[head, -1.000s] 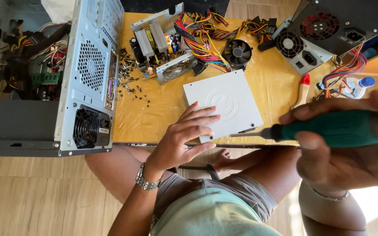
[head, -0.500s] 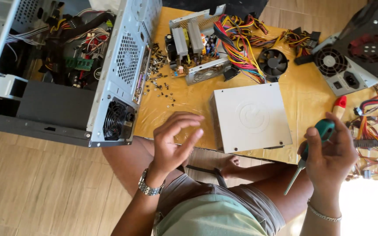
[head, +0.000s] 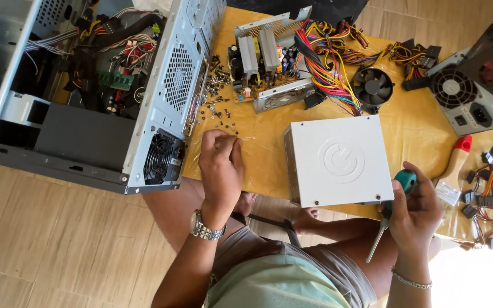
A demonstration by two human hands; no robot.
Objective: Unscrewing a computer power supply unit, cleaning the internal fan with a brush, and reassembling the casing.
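My left hand (head: 221, 165), with a metal watch at the wrist, hovers over the yellow mat (head: 258, 159) with its fingertips pinched together beside a scatter of small screws (head: 215, 108). I cannot tell if a screw is between the fingers. My right hand (head: 415, 208) grips a green-handled screwdriver (head: 392, 211), blade pointing down toward my lap, just right of the white power supply box (head: 340, 159). The box sits between both hands at the mat's near edge.
An open grey computer case (head: 144, 97) lies at the left. An opened power supply board (head: 263, 65) with coloured cables (head: 329, 63), a black fan (head: 372, 85), another grey power supply (head: 466, 105) and a red-handled brush (head: 455, 165) lie on the mat.
My left hand moved off the white box to the screws at the left. My right hand dropped and swung the screwdriver from level to pointing down.
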